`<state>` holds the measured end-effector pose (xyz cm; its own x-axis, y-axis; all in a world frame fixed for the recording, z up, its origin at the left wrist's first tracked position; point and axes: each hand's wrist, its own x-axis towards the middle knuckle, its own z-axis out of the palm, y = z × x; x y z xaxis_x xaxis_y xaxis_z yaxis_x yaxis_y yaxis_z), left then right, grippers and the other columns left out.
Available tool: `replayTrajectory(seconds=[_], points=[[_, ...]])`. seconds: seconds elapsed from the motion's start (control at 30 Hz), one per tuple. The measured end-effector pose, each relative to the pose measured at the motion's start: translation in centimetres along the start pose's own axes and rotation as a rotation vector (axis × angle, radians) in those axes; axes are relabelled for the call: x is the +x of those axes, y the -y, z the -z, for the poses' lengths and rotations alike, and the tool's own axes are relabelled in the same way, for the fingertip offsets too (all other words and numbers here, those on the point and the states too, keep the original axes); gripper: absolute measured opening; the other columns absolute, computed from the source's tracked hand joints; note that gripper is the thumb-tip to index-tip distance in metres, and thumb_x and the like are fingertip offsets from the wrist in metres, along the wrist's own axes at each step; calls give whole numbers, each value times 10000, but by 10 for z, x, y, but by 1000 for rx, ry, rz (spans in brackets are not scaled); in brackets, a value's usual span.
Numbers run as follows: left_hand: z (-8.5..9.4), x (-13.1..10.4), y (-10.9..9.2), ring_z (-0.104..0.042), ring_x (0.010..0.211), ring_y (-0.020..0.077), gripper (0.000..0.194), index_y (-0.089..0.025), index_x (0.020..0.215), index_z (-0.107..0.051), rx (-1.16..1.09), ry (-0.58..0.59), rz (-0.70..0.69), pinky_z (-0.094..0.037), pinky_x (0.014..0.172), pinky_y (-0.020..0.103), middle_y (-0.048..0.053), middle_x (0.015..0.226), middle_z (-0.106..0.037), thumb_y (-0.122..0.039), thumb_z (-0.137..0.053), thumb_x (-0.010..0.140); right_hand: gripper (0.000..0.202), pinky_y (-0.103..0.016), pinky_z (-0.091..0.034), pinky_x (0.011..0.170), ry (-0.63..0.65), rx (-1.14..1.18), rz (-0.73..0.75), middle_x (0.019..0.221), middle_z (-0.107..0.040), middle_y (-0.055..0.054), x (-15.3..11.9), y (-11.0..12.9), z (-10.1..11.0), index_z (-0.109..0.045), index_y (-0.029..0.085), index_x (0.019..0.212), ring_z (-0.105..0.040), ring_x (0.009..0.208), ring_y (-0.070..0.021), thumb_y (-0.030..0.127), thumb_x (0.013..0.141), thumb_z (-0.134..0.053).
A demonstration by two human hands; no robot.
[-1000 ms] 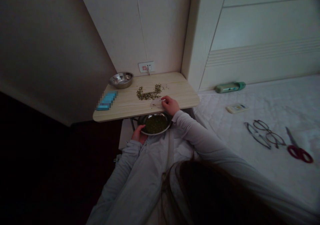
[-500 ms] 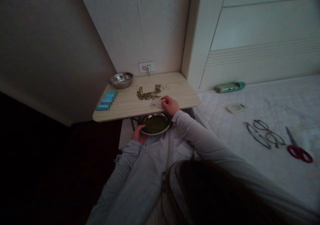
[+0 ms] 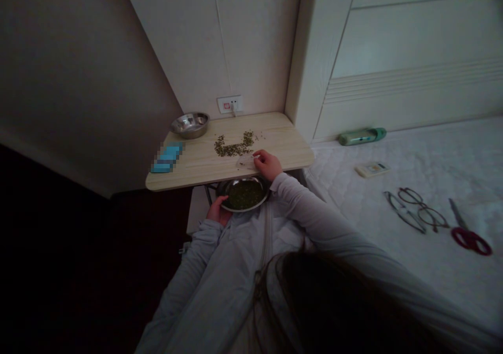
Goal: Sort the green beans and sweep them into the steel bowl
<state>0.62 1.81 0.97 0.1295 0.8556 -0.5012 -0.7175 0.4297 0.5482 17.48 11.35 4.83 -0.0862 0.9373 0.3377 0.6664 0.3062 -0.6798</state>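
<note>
Thumb and fingertips of the right hand (image 3: 268, 165) pinch a clear piece (image 3: 245, 161) on the table (image 3: 291, 142); the left hand (image 3: 218, 211) grips the bowl (image 3: 257, 205) of green bits (image 3: 244, 194) at the lap, by the table's near edge. Beyond the clear piece, scattered seeds (image 3: 234, 150); far left, a second bowl (image 3: 190, 133).

Eyeglasses (image 3: 423, 206) are lying on a white bed cover (image 3: 349, 199); red-handled scissors (image 3: 466, 232) are resting right of them, a pale flat object (image 3: 371, 170) behind-left, a green cylindrical item (image 3: 361, 137) farther behind-left.
</note>
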Motion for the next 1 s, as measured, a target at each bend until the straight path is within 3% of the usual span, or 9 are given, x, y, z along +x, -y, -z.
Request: replayTrajectory(seconds=[0.27, 1.0], points=[[6, 5, 0, -535, 869, 187, 242, -140, 823, -574, 7, -10, -16, -423, 778, 326, 34, 731, -646, -126, -425, 632, 263, -220, -329, 569, 5, -14, -4, 611, -523, 30, 0, 2, 0, -507, 210, 873, -447, 572, -91, 307, 670, -372], [0, -1, -1, -537, 863, 184, 232, -128, 803, -583, -21, -18, 4, -414, 788, 307, 30, 728, -648, -128, -430, 628, 271, -217, -328, 567, -6, -30, 24, 598, -518, 28, -4, 3, 2, -505, 208, 885, -446, 567, -90, 317, 674, -372]])
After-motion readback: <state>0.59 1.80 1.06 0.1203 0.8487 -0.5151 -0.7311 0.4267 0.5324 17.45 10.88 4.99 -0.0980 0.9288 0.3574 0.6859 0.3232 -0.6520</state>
